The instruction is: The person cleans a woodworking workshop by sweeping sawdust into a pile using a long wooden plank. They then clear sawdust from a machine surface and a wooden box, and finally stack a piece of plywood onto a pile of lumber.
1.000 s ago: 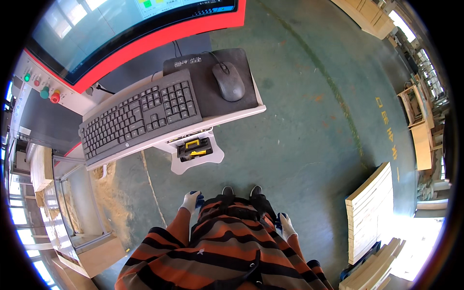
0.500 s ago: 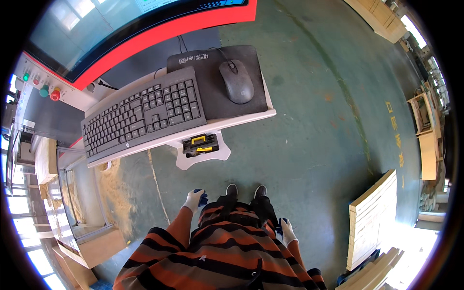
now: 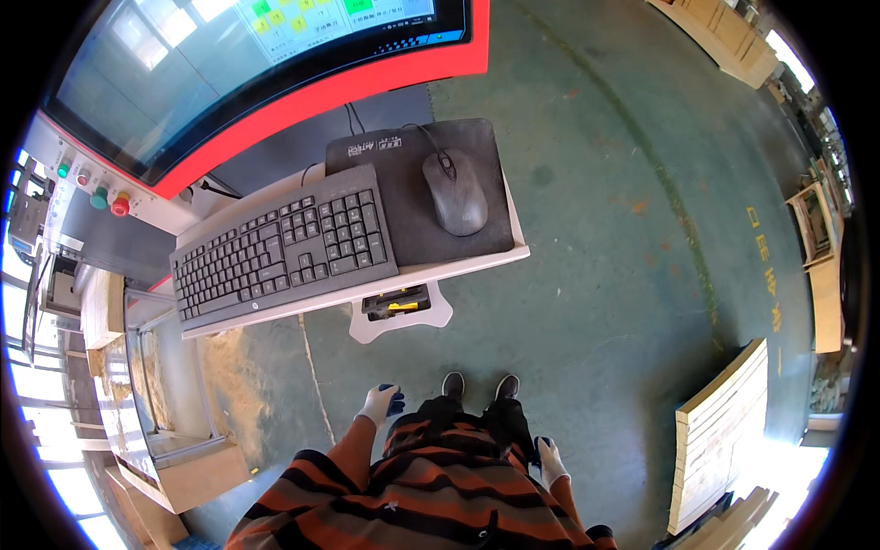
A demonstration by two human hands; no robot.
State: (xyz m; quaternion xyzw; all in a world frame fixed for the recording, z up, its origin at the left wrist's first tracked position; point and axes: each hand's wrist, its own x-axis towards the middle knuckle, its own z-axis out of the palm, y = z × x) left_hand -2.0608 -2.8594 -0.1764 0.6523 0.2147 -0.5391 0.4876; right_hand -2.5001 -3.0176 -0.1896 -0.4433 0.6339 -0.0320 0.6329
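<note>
My left hand (image 3: 380, 404), in a white glove with dark blue finger coating, hangs beside my left hip. Its fingers are loosely bent and apart, and nothing shows in them. My right hand (image 3: 551, 461), gloved the same way, hangs by my right thigh; its fingers are mostly hidden beneath the back of the hand. Neither hand touches the black keyboard (image 3: 284, 252) or the dark mouse (image 3: 456, 194) in front of me. The mouse rests on a black mouse pad (image 3: 417, 243), and pad and keyboard lie on a pale shelf (image 3: 353, 291).
Above the shelf stands a red-framed screen (image 3: 312, 96), with a red push button (image 3: 120, 205) on the panel at its left. Under the shelf, a white bracket (image 3: 403, 324) holds black and yellow items. Stacked boards (image 3: 720, 440) stand at right. Sawdust (image 3: 234, 367) covers floor at left.
My view has tilted up slightly, so the screen, shelf and my body sit lower in the picture and more of the screen shows. Both hands stay hanging at my sides.
</note>
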